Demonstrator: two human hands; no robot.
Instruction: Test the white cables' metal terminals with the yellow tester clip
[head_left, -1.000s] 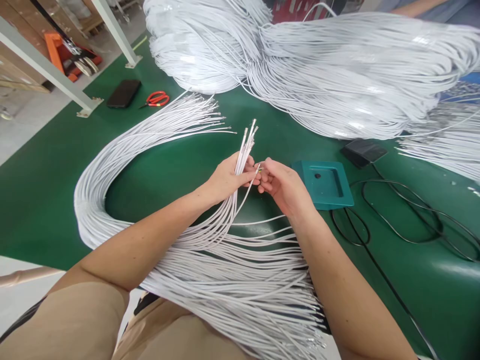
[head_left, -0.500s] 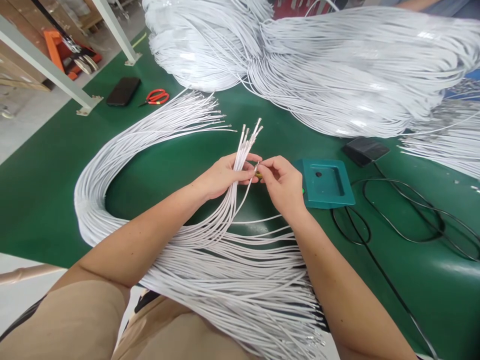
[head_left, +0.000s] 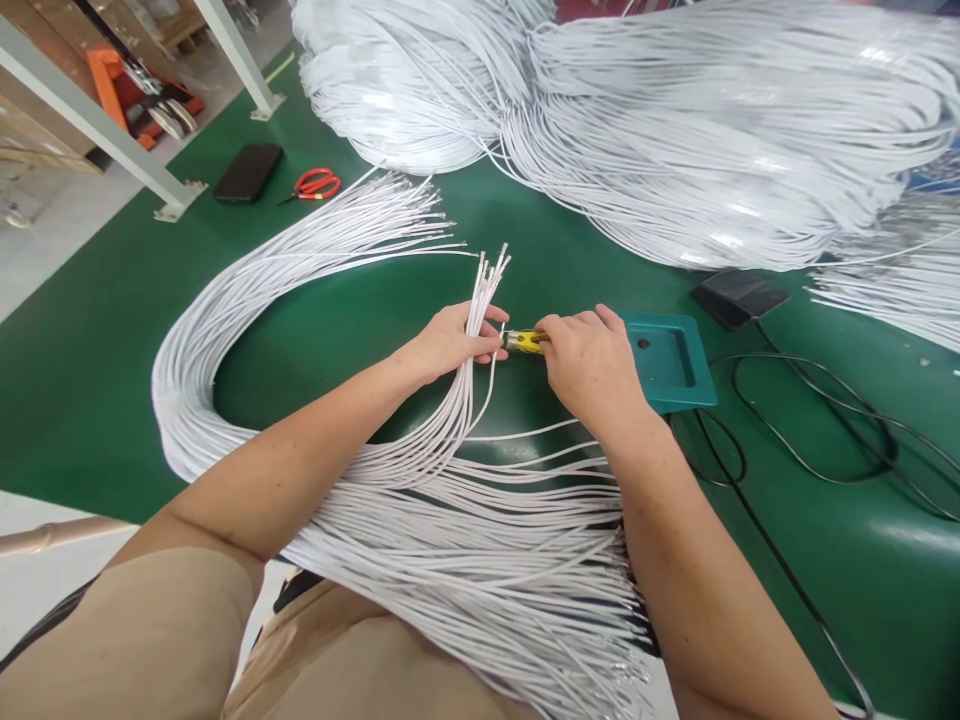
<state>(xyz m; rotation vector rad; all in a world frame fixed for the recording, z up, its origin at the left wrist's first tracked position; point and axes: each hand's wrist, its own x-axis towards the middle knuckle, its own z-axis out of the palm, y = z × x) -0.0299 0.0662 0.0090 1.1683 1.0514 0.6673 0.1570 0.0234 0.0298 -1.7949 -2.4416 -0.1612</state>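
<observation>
The right hand (head_left: 592, 365) has drawn back from the left hand (head_left: 454, 343) and now overlaps the near-left corner of the teal tray (head_left: 664, 372). The green table (head_left: 82, 400) extends around the tray; the cable heap (head_left: 697, 150) lies beyond it, the curved cable bundle (head_left: 184, 385) left of it. Also left of the tray, the left hand is closed around a handful of white wires (head_left: 486, 290), and the right hand's fingers clamp a yellow tool (head_left: 529, 342), its metal end at the left fingertips.

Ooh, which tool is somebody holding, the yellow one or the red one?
The yellow tool, its metal tip showing, is in the right hand; the red scissors lie on the green table, untouched.
</observation>
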